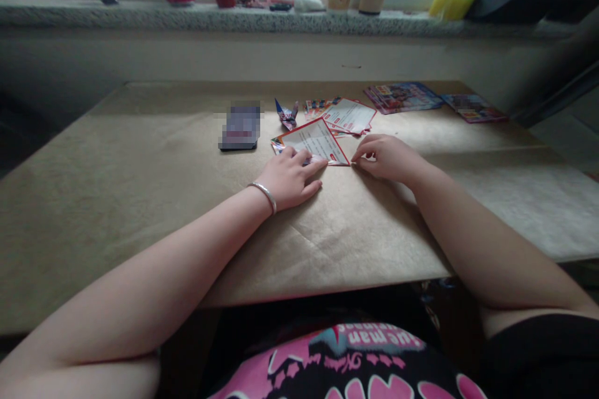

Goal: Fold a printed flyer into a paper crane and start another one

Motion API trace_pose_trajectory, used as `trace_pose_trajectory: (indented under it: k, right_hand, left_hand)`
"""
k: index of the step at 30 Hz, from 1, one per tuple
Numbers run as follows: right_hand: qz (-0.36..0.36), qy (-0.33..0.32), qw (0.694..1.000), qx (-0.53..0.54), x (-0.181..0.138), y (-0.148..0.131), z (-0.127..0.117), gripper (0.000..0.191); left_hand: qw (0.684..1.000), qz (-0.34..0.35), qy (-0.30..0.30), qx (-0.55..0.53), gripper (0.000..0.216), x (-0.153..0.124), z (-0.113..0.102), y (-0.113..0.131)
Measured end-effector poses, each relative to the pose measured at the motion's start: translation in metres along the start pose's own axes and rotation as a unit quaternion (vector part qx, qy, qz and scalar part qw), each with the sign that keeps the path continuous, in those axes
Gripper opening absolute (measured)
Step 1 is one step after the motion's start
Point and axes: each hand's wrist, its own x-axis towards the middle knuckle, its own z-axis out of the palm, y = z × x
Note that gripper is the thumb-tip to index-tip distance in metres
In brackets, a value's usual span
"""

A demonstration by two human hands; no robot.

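Observation:
A folded sheet of printed paper (316, 140) with a red border lies flat on the brown paper-covered table (140, 187). My left hand (290, 177), a silver bangle on its wrist, presses flat on the sheet's near left edge with fingers stretched out. My right hand (388, 158) pinches the sheet's right corner with curled fingers. Behind the sheet stands a small folded paper crane (286, 114), and a second folded sheet (350, 115) lies on more printed papers.
A dark phone (239, 128) lies left of the sheet. Two printed leaflets (403, 97) (473, 107) lie at the far right. The window sill (234, 17) behind holds bottles, cups and a yellow sponge (450, 5).

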Motion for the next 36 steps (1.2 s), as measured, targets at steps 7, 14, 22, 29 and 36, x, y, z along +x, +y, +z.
trace_pose_trajectory:
  k: [7,14,22,29,36]
  right_hand:
    - [-0.089,0.025,0.996,-0.021,0.003,-0.024,0.016,0.022]
    - [-0.063,-0.015,0.995,-0.080,0.005,-0.035,0.018,0.028]
    - [-0.044,-0.026,0.993,-0.104,0.006,-0.040,0.019,0.027]
    - [-0.081,-0.014,0.994,-0.076,0.008,-0.038,0.025,0.027]
    - [-0.062,-0.009,0.995,-0.072,0.009,-0.039,0.025,0.024]
  left_hand:
    - [1.000,0.004,0.004,0.002,0.053,0.000,-0.001,0.001]
    - [0.999,0.035,0.000,0.000,0.056,-0.001,-0.002,-0.005]
    - [0.999,0.047,0.009,0.008,0.052,-0.003,-0.002,-0.008]
    - [0.999,0.043,0.013,0.014,0.050,-0.003,-0.002,-0.006]
    - [0.999,0.024,-0.007,-0.021,0.049,-0.006,-0.002,-0.016]
